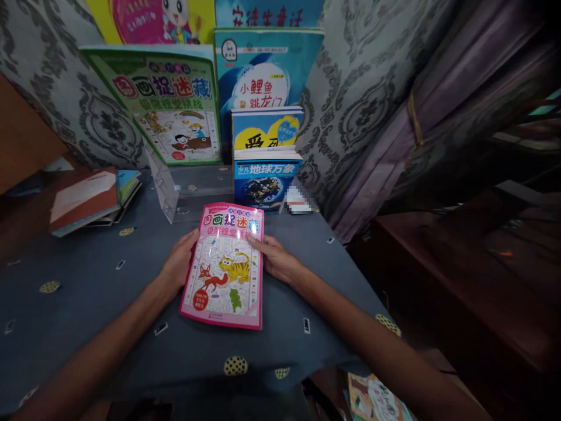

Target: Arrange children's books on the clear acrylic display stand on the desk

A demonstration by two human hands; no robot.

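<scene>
A pink picture book with a fox and a striped tiger on its cover is held up over the table. My left hand grips its left edge, fingers mostly hidden behind it. On the right edge, my right hand has its thumb on the front cover and its other fingers behind. Just beyond stands a clear acrylic book rack. A green picture book leans in the rack's left side. To its right stand a blue book with a globe, a yellow-and-blue book and a teal book.
Several books lie in a small pile at the left. A dark patterned cloth covers the table. Behind hangs a patterned curtain, with a tied purple curtain beside it. Another book lies below the table's near edge.
</scene>
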